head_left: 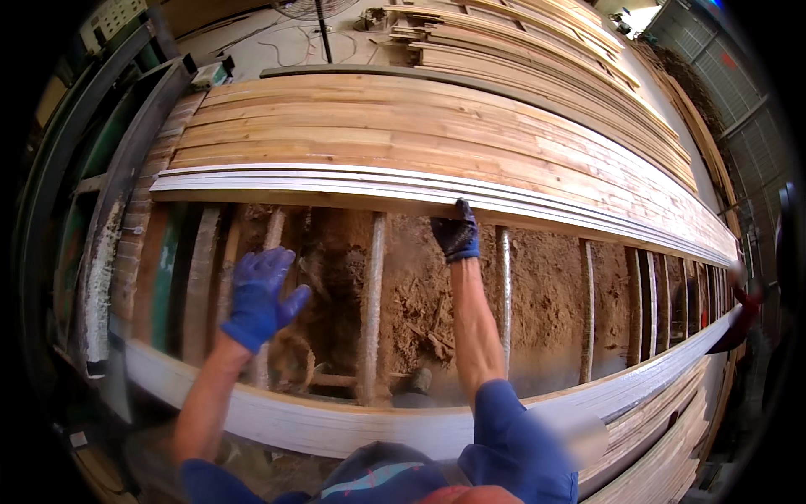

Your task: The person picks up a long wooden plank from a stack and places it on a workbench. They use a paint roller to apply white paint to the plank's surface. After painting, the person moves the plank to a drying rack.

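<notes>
My left hand [262,294], in a blue glove, hovers over the gap in the rack, fingers apart and nothing in it. In a dark-palmed blue glove, my right hand [456,232] grips the near edge of a long wooden strip [361,201]; one finger lies on top and the other fingers are partly hidden. That strip is the nearest of several long strips with white faces [294,178], lying side by side. Directly behind them spreads a wide bed of bare wooden boards [353,126], packed edge to edge.
Round metal crossbars [372,302] span the gap above brown sawdust [537,294]. A long white-faced beam [336,420] runs in front of me. More planks [537,67] are stacked behind, and others [663,437] at lower right. Another person's red-gloved hand [747,298] is at the far right end.
</notes>
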{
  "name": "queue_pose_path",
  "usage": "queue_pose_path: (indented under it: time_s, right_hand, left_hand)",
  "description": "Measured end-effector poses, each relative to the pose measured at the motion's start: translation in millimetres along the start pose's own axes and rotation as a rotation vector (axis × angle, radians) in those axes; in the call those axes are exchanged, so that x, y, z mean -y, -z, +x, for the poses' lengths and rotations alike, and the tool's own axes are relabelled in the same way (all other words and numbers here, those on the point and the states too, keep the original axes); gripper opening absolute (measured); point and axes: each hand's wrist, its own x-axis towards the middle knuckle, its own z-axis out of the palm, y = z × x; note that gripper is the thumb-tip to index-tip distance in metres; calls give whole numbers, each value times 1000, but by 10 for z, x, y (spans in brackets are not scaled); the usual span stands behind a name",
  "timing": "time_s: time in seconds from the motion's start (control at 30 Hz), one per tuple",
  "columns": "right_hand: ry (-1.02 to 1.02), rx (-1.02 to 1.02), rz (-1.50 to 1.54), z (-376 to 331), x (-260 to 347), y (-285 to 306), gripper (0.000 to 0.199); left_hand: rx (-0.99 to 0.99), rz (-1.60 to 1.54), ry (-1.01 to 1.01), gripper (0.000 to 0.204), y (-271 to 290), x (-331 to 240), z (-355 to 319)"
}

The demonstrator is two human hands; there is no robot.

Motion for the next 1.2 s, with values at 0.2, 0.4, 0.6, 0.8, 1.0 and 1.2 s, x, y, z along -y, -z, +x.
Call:
queue_pose_path:
  time_s: [0.2,0.4,0.6,0.8,1.0,1.2]
  right_hand:
    - [3,-45,-168,-524,206,183,24]
    - [-104,-135,-190,-1111,40,389,28]
    - [-144,-224,-304,-1425,83,415,32]
    - [-356,-308,-583,-1987,113,319,39]
    - [-621,-429,-742,-2905,275,436,27]
    - [-534,-80,-515,-2102,317,728,24]
  left_hand:
    - [-21,-70,-4,52,238,-250,-231]
    - [-4,-101,49,50,321,-197,-775]
    - [-30,-187,167,47,523,-164,-1330]
    - [-50,-193,253,46,659,-206,-1877]
    - [-106,-243,277,46,766,-295,-2221]
    - [-1,-568,425,29,893,-515,-2770]
